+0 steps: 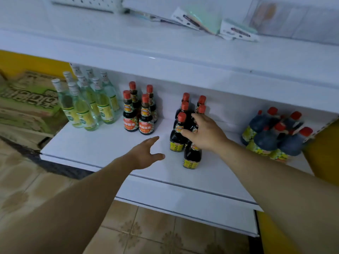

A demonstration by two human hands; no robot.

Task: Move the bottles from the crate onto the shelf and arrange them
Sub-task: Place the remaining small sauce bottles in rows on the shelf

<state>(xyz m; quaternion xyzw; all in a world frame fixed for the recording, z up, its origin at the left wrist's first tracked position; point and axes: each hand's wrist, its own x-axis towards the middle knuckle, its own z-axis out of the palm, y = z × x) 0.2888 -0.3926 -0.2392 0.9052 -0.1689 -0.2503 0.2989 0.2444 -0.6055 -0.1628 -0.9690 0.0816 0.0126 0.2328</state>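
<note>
Both bare forearms reached forward from the bottom of the view, above the tiled floor [146,231]. The left hand [146,153] hovered open over the white shelf [102,147], fingers spread and holding nothing, just left of a cluster of dark sauce bottles [177,138] with red caps and yellow labels. The right hand [203,133] lay over that cluster, its palm covering the cap and neck of the front bottle [191,158] and its thumb touching the neighbouring one. Its fingers looked fairly straight, but whether they gripped the hidden neck could not be told. The cluster's bottles stood upright near the middle of the shelf. Further left stood four dark bottles with orange-red labels [139,116], then clear bottles with yellow-green labels [86,107] at the shelf's left end. Larger dark jugs [275,140] (red-capped too) crowded the right end. A printed cardboard box [27,99] sat beside the shelf on the left.
</note>
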